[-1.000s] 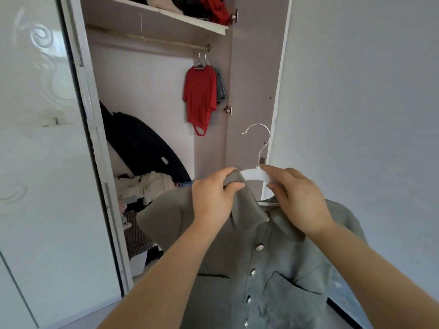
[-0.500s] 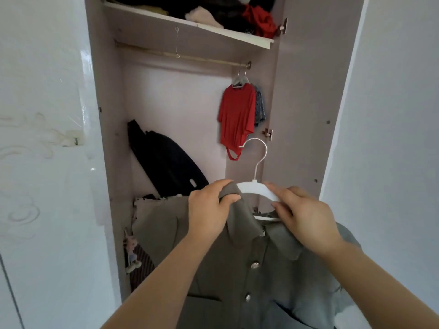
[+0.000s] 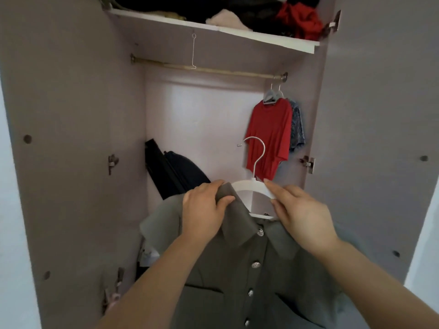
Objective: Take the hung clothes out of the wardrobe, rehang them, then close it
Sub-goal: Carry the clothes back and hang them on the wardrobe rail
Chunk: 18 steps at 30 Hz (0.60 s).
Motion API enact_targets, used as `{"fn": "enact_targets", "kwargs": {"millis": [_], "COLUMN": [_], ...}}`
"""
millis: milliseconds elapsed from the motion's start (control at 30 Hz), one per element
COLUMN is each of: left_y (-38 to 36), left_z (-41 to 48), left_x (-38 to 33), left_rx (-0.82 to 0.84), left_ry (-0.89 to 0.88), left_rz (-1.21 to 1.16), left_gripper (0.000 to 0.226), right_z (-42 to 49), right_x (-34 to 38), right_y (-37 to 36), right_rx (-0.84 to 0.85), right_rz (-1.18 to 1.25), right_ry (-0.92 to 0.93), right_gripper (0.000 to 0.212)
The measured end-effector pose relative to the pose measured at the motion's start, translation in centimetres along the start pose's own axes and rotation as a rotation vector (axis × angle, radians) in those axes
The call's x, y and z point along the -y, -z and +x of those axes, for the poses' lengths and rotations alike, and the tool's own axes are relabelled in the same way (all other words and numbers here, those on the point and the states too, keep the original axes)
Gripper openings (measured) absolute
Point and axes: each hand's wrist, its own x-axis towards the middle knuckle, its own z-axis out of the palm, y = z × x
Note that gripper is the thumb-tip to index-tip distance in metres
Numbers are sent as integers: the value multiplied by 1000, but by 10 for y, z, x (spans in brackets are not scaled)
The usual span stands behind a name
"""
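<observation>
A grey-green buttoned shirt (image 3: pixel 251 276) hangs on a white hanger (image 3: pixel 249 186) with a metal hook, held up in front of the open wardrobe. My left hand (image 3: pixel 204 212) grips the shirt's collar at the hanger's left shoulder. My right hand (image 3: pixel 301 214) holds the hanger's right arm and the collar beneath it. The hook points left, well below the brass rail (image 3: pixel 209 68). At the rail's right end hang a red t-shirt (image 3: pixel 269 136) and a blue patterned garment (image 3: pixel 297 125) behind it.
A shelf (image 3: pixel 237 35) above the rail carries piled clothes. A thin wire hook (image 3: pixel 193 53) dangles at the rail's left part. Dark bags (image 3: pixel 175 174) lean at the wardrobe's back. Open door panels flank both sides, with hinges (image 3: pixel 308 162) on the frame.
The view has swung right and closer to the wardrobe opening. Both hands have lifted the shirt and hanger higher, keeping the same hold.
</observation>
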Motion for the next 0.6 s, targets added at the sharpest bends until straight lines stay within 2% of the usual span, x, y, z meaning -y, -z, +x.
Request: {"fn": "enact_targets", "kwargs": {"millis": [233,600], "left_y": [-78,-186], "left_z": [96,261], "left_x": [55,110], "left_rx": [44,67], "left_ry": [-20,-135], "left_rz": [-32,-59], "left_gripper": [52,39], "right_z": [94,254], "right_x": [-56,-148], "right_y": [-93,-181], "right_rx": [25,64], "right_rz": [-54,-192], "right_ry": [-69,-180], "right_gripper": [45,44]}}
